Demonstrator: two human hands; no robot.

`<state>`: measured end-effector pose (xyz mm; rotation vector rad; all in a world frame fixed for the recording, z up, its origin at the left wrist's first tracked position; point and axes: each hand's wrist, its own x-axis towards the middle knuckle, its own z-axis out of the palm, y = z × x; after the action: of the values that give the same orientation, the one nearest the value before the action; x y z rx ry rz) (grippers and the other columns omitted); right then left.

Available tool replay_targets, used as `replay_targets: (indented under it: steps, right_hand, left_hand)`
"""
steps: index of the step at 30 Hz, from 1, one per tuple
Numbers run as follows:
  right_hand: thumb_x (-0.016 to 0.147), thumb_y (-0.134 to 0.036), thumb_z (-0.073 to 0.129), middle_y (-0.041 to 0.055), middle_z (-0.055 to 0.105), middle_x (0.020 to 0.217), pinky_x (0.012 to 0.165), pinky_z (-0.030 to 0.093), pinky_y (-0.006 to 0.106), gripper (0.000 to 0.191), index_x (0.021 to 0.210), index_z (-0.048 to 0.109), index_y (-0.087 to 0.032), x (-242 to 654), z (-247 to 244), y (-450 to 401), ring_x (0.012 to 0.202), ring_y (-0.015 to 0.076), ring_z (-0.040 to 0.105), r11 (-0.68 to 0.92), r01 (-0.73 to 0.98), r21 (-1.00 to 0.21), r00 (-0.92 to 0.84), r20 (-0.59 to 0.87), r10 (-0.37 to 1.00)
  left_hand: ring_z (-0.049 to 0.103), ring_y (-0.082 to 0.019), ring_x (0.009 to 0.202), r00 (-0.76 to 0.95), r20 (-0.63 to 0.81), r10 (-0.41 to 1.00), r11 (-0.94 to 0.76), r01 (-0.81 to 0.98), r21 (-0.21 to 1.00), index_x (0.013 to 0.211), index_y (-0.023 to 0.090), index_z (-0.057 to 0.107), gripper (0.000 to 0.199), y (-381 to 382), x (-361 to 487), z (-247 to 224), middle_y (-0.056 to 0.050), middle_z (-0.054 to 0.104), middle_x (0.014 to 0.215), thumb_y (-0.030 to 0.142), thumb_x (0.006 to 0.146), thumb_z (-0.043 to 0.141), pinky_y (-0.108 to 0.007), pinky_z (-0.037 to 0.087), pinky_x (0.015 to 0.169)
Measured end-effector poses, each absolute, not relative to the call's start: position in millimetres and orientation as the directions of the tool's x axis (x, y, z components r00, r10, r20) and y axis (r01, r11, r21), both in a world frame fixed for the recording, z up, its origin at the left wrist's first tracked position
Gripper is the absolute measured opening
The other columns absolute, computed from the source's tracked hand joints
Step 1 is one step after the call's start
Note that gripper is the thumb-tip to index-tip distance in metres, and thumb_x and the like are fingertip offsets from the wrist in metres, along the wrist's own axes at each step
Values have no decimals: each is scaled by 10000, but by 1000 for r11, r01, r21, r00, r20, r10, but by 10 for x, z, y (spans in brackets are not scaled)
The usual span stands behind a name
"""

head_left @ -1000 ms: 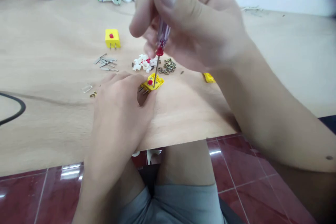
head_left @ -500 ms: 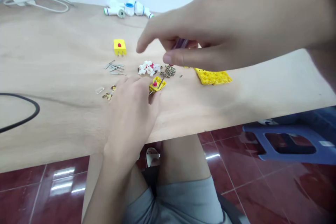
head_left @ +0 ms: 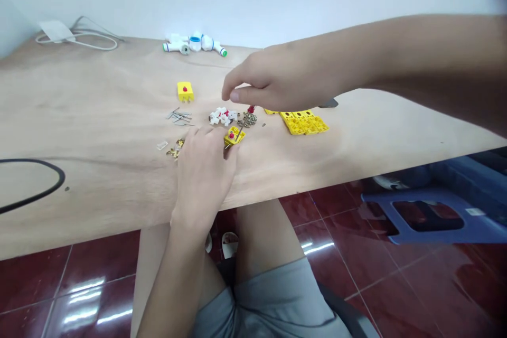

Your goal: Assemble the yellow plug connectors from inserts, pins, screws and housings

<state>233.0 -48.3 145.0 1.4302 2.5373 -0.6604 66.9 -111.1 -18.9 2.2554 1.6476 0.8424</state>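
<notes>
While left hand point(head_left: 204, 171) grips yellow plug point(head_left: 233, 136), right hand point(head_left: 273, 80), apart, hides screwdriver point(head_left: 241, 128) handle; its grip unclear.

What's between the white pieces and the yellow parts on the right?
A small heap of brass screws lies between the white pieces and the yellow parts, in the head view.

bright, even indoor light, white glare on the glossy red floor tiles point(head_left: 85, 301), dark blur at top right corner.
</notes>
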Motion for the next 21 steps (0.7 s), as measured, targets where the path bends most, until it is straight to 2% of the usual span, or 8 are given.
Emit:
replay_targets:
  steps: [4, 8, 12, 14, 15, 16, 18, 21]
  right_hand:
    - [1121, -241, 597, -35, 689, 781, 607, 403, 296, 306, 1401, 720, -256, 2238, 1520, -524, 566, 125, 527, 559, 824, -91, -530, -472, 704]
    - [1091, -275, 669, -19, 714, 750, 579, 365, 326, 254, 1316, 778, -234, 2200, 1514, -542, 537, 133, 494, 498, 867, -29, -459, -438, 773]
    - [1097, -388, 722, -53, 690, 721, 583, 326, 302, 320, 1384, 728, -247, 2195, 1530, -595, 575, 125, 502, 478, 878, 17, -429, -415, 802]
    - [1097, -364, 721, -64, 662, 701, 596, 321, 289, 223, 1273, 757, -231, 2197, 1556, -612, 594, 116, 497, 520, 853, 34, -456, -434, 777]
    - [1095, -319, 710, -61, 639, 677, 601, 321, 289, 137, 1155, 778, -217, 2200, 1564, -610, 597, 114, 489, 548, 835, 51, -475, -438, 763]
    - [1091, -274, 691, -54, 611, 649, 605, 321, 294, 134, 1023, 783, -204, 2206, 1564, -599, 597, 114, 480, 575, 815, 70, -494, -436, 753]
    - [1081, -259, 671, -35, 556, 593, 603, 327, 314, 279, 819, 748, -202, 2222, 1540, -558, 588, 127, 473, 599, 792, 120, -500, -435, 749]
    - [1049, -397, 713, -10, 512, 545, 582, 351, 352, 342, 751, 733, -230, 2243, 1473, -490, 574, 172, 505, 550, 826, 121, -464, -408, 787]
  left_hand:
    - [711, -391, 1227, 192, 304, 933, -328, 800, 502, 1175, 240, 813, 185, -1116, 668, -165, -120, 833, 1205, 246, 1035, 693, -534, 582, 1053]
    - [710, -390, 1238, 200, 299, 933, -334, 792, 511, 1229, 236, 813, 226, -1126, 663, -133, -121, 829, 1227, 232, 1038, 692, -530, 585, 1045]
    - [720, -386, 1215, 206, 291, 934, -334, 788, 518, 1253, 223, 817, 241, -1132, 660, -113, -119, 830, 1207, 224, 1044, 698, -531, 581, 1050]
    - [719, -388, 1227, 205, 294, 933, -336, 788, 516, 1248, 221, 820, 237, -1136, 662, -110, -120, 829, 1209, 216, 1042, 702, -528, 579, 1054]
    - [716, -391, 1240, 202, 297, 933, -335, 788, 517, 1250, 220, 820, 238, -1140, 663, -109, -122, 828, 1223, 217, 1043, 702, -528, 578, 1058]
    - [714, -393, 1251, 198, 301, 933, -334, 787, 519, 1256, 219, 817, 240, -1144, 664, -109, -123, 828, 1243, 219, 1045, 701, -528, 578, 1063]
    - [711, -396, 1258, 198, 305, 932, -337, 783, 523, 1274, 217, 812, 249, -1153, 667, -108, -123, 827, 1274, 227, 1051, 700, -533, 578, 1069]
    - [712, -397, 1254, 195, 307, 932, -337, 781, 526, 1279, 220, 806, 249, -1158, 668, -111, -120, 827, 1292, 222, 1055, 697, -541, 578, 1069]
